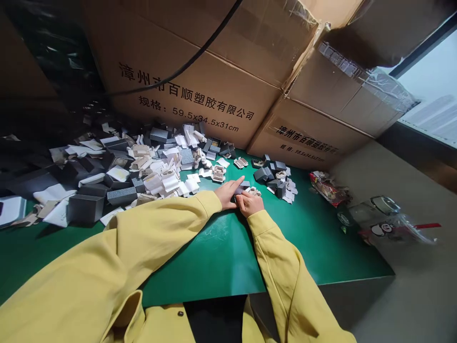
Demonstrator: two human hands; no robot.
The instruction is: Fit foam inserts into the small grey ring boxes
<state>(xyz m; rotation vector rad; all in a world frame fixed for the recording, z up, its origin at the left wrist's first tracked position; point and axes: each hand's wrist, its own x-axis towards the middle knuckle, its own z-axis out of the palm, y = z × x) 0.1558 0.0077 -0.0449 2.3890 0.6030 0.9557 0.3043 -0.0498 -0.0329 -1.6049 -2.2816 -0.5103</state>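
Observation:
A small grey box (pixel 243 186) is between my two hands above the green table, partly covered by fingers. My left hand (pixel 227 194) grips it from the left, with the index finger stretched along its far side. On the near right side, the curled fingers of my right hand (pixel 251 204) close on the same box. Just beyond my right hand lies a pale moulded insert (pixel 254 191). Another beige insert (pixel 218 173) rests on the table a little past my left hand.
A large heap of dark boxes (pixel 85 208) and white inserts (pixel 167 178) spreads over the left. A smaller pile of dark boxes (pixel 264 174) sits to the right. Cardboard cartons (pixel 200 62) wall the back. Clear plastic packaging (pixel 396 228) and a red wrapper (pixel 326 188) lie right.

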